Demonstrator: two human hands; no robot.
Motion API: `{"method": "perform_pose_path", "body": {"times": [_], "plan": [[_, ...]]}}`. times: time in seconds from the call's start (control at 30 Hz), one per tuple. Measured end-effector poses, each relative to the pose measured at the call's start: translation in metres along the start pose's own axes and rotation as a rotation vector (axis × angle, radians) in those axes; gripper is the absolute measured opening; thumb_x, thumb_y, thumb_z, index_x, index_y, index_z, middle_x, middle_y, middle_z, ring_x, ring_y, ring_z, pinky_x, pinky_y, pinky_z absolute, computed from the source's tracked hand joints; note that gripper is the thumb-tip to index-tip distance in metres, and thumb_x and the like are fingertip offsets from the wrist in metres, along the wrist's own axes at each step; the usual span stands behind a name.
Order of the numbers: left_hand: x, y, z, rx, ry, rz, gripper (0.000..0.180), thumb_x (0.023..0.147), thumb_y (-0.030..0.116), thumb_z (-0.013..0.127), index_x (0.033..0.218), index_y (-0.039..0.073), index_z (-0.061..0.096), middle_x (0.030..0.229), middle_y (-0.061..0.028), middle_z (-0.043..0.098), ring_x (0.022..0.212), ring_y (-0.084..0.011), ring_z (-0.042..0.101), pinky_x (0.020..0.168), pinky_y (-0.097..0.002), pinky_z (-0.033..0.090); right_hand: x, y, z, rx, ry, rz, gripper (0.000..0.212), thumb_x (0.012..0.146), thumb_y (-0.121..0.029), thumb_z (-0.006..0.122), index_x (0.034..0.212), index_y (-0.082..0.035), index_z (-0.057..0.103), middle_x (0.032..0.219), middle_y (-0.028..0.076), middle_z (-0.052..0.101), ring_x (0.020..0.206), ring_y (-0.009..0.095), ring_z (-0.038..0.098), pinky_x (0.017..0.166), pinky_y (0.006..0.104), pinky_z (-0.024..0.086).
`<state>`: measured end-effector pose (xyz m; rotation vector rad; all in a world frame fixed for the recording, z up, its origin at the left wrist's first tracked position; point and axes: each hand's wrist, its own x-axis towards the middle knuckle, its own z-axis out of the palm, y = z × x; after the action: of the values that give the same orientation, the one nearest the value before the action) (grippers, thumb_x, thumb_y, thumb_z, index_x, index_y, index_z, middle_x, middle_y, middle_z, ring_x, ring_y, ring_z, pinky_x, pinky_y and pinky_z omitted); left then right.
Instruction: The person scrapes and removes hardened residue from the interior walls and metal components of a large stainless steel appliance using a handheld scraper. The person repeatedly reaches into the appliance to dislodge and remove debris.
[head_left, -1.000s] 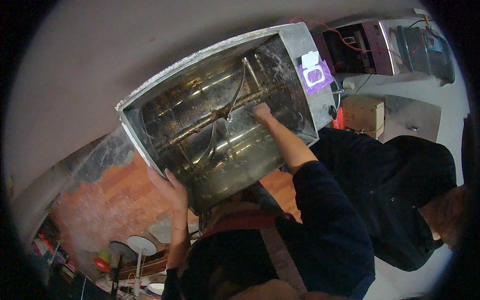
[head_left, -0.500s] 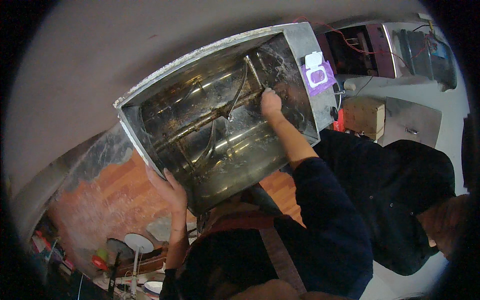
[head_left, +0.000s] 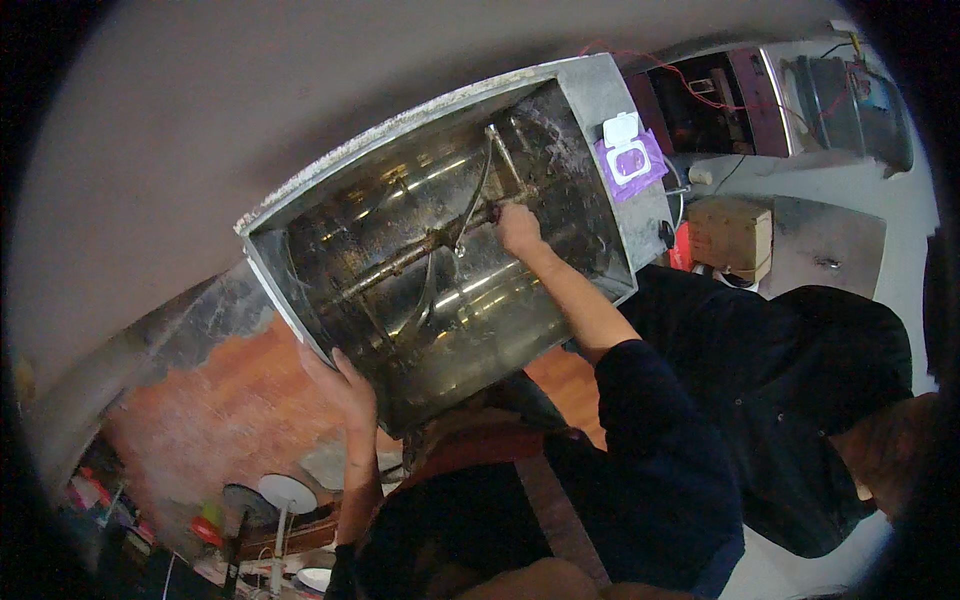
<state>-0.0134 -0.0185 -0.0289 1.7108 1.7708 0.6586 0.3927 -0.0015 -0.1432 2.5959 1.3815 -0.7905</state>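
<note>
A deep steel mixer tub (head_left: 470, 310) stands in front of me, its inside stained brown. A grimy shaft (head_left: 385, 270) with curved mixing arms runs across it. My right hand (head_left: 518, 232) reaches into the tub, closed at the shaft near the base of a straight mixing arm (head_left: 503, 160). Something small and dark shows at its fingertips, too hidden to name. At the tub's near left corner, my left hand (head_left: 345, 388) rests against the rim with fingers stretched and thumb apart. A purple wipes pack (head_left: 630, 168), its white lid raised, lies on the mixer's right end.
Close on my right is a person in a dark jacket (head_left: 780, 400). Beyond stand a cardboard box (head_left: 725, 235), a metal panel (head_left: 825, 245) and a dark grey bin (head_left: 850, 110). A white round plate on a stand (head_left: 287, 493) and clutter are at lower left, by worn orange flooring (head_left: 210, 400).
My right hand has moved slightly left and nearer along the shaft, away from the straight mixing arm. My left hand stays at the rim. The view has shifted slightly.
</note>
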Motion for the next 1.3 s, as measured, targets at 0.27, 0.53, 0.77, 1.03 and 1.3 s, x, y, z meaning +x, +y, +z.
{"method": "perform_pose_path", "body": {"times": [0.27,0.53,0.77,1.03,1.3], "plan": [[0.005,0.014,-0.008,-0.087,-0.088,-0.101,0.053,0.108,0.012,0.048,0.154,-0.010,0.031,0.155,-0.0283,0.039,0.143,-0.0412,0.040,0.120,-0.0437,0.028,0.111,0.020,-0.029,0.279,0.217,0.060,0.017,0.086,-0.013,0.064,0.094,0.000,0.072,0.093,0.029,0.071,0.090,0.048,0.070,0.079,0.0554,0.056],[0.000,-0.001,-0.009,0.077,-0.059,-0.120,0.053,0.109,0.015,0.048,0.154,-0.008,0.031,0.156,-0.0276,0.039,0.144,-0.0404,0.039,0.120,-0.0438,0.028,0.000,-0.030,-0.002,0.004,-0.382,-0.275,0.028,0.089,-0.022,0.066,0.104,0.000,0.073,0.107,0.024,0.072,0.106,0.043,0.068,0.092,0.0508,0.055],[0.001,0.008,-0.005,-0.038,-0.028,-0.066,0.055,0.107,0.012,0.050,0.153,-0.010,0.031,0.156,-0.0308,0.038,0.145,-0.0441,0.038,0.121,-0.0461,0.027,0.018,0.078,-0.008,0.112,-0.525,0.109,0.022,0.094,-0.021,0.062,0.097,-0.002,0.072,0.087,0.014,0.071,0.080,0.032,0.068,0.065,0.0448,0.050],[-0.001,0.001,-0.004,0.055,0.012,-0.006,0.054,0.105,0.011,0.051,0.151,-0.010,0.034,0.155,-0.0324,0.039,0.144,-0.0481,0.037,0.121,-0.0501,0.026,-0.005,0.067,-0.003,1.045,-0.490,0.430,0.022,0.100,-0.017,0.049,0.094,-0.006,0.067,0.065,0.004,0.058,0.047,0.013,0.050,0.036,0.0337,0.029],[0.012,0.009,0.016,-0.055,0.024,0.096,0.051,0.105,0.010,0.051,0.150,-0.009,0.037,0.152,-0.0321,0.042,0.142,-0.0480,0.038,0.120,-0.0508,0.028,0.008,0.048,-0.002,0.778,-0.490,0.409,0.021,0.099,-0.019,0.057,0.091,-0.003,0.069,0.070,0.011,0.064,0.063,0.025,0.061,0.058,0.0423,0.045]]}}
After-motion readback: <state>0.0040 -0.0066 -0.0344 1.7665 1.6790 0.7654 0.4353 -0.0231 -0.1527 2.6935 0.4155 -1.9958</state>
